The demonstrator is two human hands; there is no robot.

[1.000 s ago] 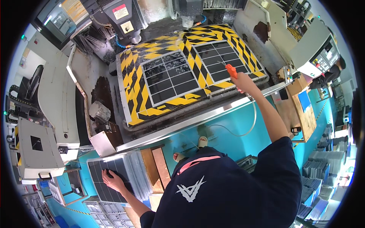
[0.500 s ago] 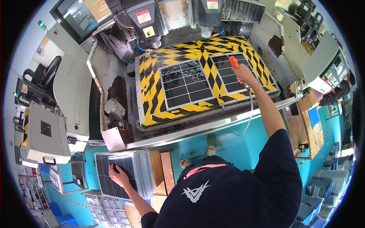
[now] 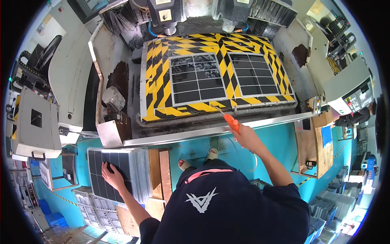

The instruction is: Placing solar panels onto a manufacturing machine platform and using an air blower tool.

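Note:
My right hand (image 3: 248, 139) grips an orange air blow gun (image 3: 231, 122), its thin nozzle pointing at the front edge of the machine bed. On that bed, covered in yellow and black striped tape (image 3: 229, 87), lie two dark gridded panels. The left panel (image 3: 188, 86) has wet-looking, whitish patches over its upper part; the right panel (image 3: 246, 73) looks more evenly dark. My left hand (image 3: 113, 177) rests with fingers apart on the top dark panel (image 3: 97, 183) of a stack at the lower left. A dark shape beside its fingers is not clear enough to name.
Two spindle heads (image 3: 166, 14) hang behind the bed. A metal rail (image 3: 183, 137) runs along the machine's front. A control panel (image 3: 357, 95) stands right, near a wooden cabinet (image 3: 325, 156). Grey crates (image 3: 97, 209) sit below the stack. A hose (image 3: 256, 162) trails from the blow gun.
My right hand has drawn the blow gun back from over the right panel to the bed's front edge. My left hand stays on the stack. The whole view has shifted slightly.

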